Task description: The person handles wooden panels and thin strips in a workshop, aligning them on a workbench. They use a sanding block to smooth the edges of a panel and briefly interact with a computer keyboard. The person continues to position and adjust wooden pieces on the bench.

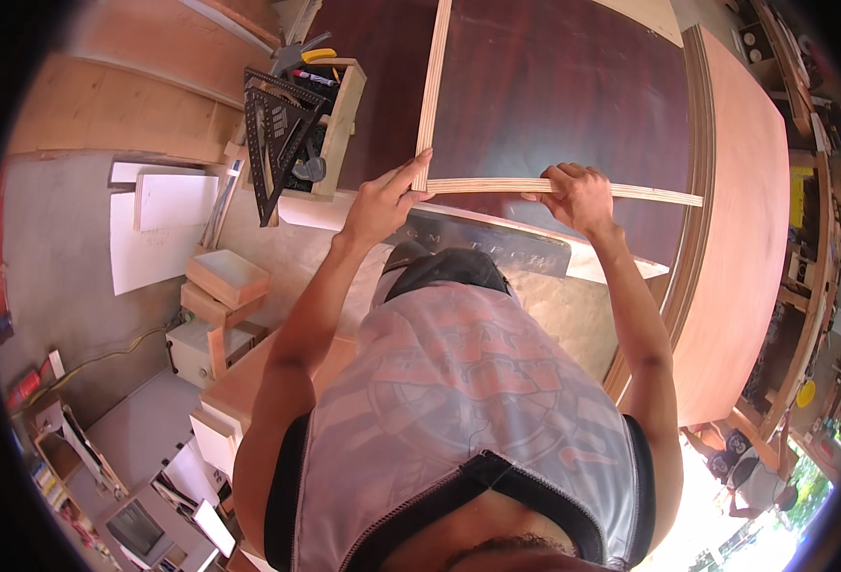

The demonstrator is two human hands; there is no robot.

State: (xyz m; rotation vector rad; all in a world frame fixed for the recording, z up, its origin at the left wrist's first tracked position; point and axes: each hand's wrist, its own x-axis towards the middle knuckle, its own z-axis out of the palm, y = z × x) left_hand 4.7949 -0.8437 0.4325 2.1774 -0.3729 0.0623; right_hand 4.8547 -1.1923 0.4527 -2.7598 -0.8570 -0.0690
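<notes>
Two narrow plywood strips meet at a corner over a dark red-brown panel. One strip [433, 91] runs away from me; the other strip [497, 185] extends to the right. At their corner my left hand [379, 208] is closed, with fingers pressed against the joint. My right hand [581, 197] wraps around the crosswise strip, past its middle. The glossy panel [554, 91] lies beneath both strips. Close to my left hand, a wooden tool box [347, 119] holds tools, among them yellow-handled pliers [319, 55]. A black triangular square [276, 133] leans on its left side.
Large plywood sheets [740, 238] stand along the right side. A dark lettered plate [525, 245] lies along the near edge. Small wooden boxes [230, 276] are stacked at left, near white boards [144, 243]. Another person [759, 477] is at the lower right.
</notes>
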